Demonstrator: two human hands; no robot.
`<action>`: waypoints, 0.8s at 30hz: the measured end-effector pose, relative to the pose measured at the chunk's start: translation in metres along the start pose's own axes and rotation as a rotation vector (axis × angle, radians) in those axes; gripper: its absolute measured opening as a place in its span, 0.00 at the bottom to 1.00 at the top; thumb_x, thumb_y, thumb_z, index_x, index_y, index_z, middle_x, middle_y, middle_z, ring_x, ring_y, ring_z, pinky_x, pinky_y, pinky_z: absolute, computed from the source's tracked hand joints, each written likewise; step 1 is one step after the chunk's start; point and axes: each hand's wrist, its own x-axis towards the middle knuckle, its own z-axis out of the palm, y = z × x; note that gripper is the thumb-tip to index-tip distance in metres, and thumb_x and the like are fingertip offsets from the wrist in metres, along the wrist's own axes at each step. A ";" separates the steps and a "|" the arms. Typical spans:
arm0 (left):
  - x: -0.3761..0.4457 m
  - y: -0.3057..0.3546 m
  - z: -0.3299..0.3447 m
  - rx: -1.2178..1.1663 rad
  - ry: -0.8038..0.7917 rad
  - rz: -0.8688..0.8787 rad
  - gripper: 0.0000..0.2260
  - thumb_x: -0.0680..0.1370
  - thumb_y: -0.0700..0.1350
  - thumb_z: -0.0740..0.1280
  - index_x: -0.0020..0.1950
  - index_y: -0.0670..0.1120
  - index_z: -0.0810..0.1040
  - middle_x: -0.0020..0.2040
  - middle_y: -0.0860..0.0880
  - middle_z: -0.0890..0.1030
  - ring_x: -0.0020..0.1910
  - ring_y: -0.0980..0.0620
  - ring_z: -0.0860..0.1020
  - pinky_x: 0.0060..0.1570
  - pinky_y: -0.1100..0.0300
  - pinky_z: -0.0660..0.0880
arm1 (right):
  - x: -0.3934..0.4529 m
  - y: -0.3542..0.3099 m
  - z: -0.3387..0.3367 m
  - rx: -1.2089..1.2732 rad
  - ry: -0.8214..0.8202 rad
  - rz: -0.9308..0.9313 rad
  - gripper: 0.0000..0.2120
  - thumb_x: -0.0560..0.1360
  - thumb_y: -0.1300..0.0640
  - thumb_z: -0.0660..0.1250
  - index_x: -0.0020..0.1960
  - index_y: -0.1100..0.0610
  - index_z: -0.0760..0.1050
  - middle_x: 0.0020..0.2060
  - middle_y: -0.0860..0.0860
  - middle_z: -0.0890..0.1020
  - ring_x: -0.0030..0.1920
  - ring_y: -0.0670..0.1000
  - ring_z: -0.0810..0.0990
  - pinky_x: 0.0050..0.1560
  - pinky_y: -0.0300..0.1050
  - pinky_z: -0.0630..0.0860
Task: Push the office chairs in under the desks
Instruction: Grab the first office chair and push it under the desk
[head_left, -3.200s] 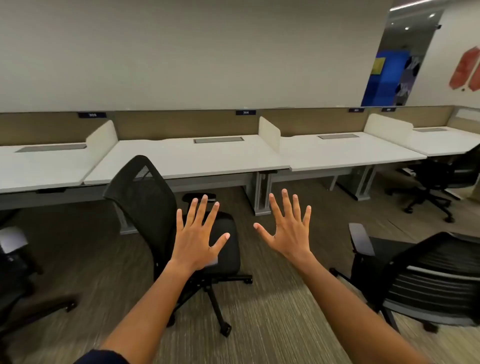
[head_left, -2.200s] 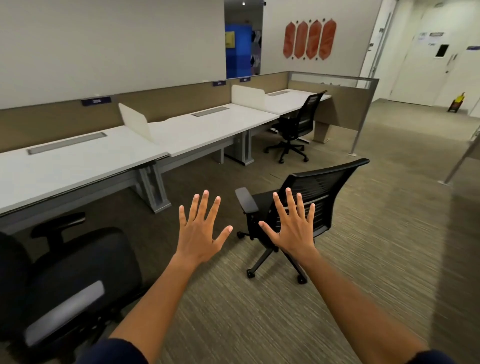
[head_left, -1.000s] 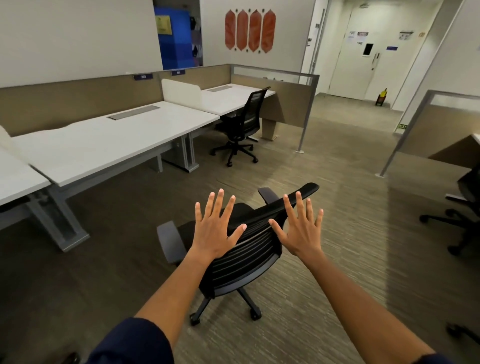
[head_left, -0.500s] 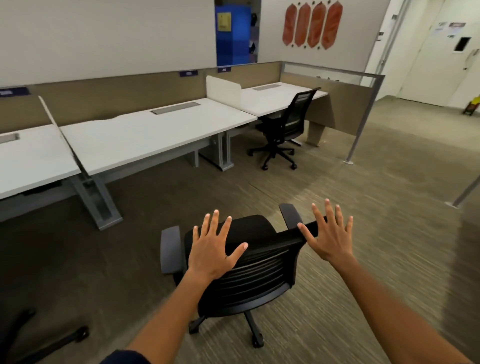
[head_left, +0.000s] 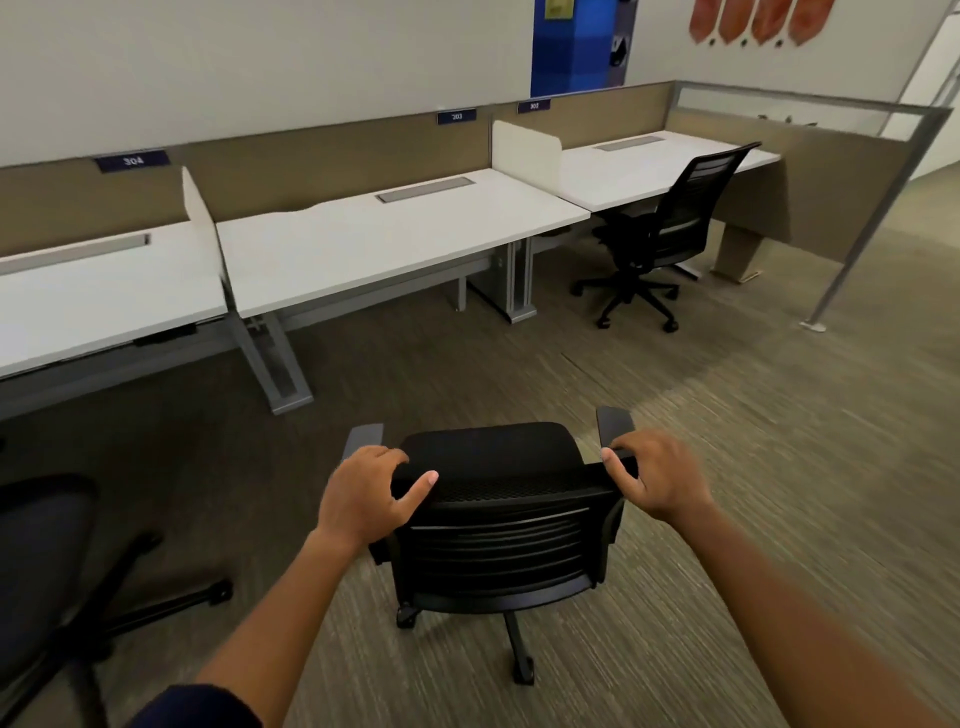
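Note:
A black office chair (head_left: 498, 540) with a slatted back stands on the carpet just in front of me, its seat turned toward the desks. My left hand (head_left: 363, 493) grips the top left corner of its backrest. My right hand (head_left: 657, 480) grips the top right corner. Ahead is a white desk (head_left: 384, 244) labelled 303, with open floor between it and the chair. A second black chair (head_left: 660, 234) sits partly under the white desk (head_left: 654, 166) labelled 302 at the right.
Another dark chair (head_left: 47, 566) is at the lower left, near the desk (head_left: 98, 296) labelled 304. Grey metal desk legs (head_left: 275, 364) stand between the desks. A partition with a metal post (head_left: 872, 218) ends the row at the right, with open carpet beyond it.
My hands came down from spread and open and closed on the chair's backrest corners. The view turned from the left chair to this one, which now faces the desk squarely.

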 end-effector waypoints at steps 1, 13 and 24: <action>0.005 -0.003 -0.001 0.012 -0.011 -0.009 0.34 0.76 0.74 0.53 0.49 0.47 0.84 0.43 0.51 0.84 0.43 0.52 0.81 0.39 0.58 0.77 | 0.004 -0.001 0.003 -0.017 0.013 0.008 0.37 0.78 0.29 0.44 0.41 0.52 0.83 0.34 0.46 0.82 0.34 0.49 0.79 0.32 0.47 0.75; 0.107 -0.064 0.020 0.119 -0.061 -0.042 0.35 0.75 0.75 0.48 0.31 0.50 0.80 0.27 0.54 0.77 0.26 0.57 0.75 0.28 0.58 0.74 | 0.090 -0.012 0.041 -0.015 0.137 0.035 0.28 0.76 0.37 0.54 0.27 0.53 0.74 0.21 0.45 0.70 0.22 0.48 0.67 0.26 0.39 0.52; 0.255 -0.119 0.068 0.103 -0.027 -0.045 0.35 0.75 0.76 0.47 0.31 0.52 0.79 0.26 0.55 0.76 0.24 0.57 0.74 0.28 0.56 0.76 | 0.246 0.024 0.090 0.011 0.153 0.000 0.20 0.76 0.41 0.55 0.28 0.43 0.56 0.20 0.43 0.61 0.21 0.44 0.60 0.27 0.38 0.50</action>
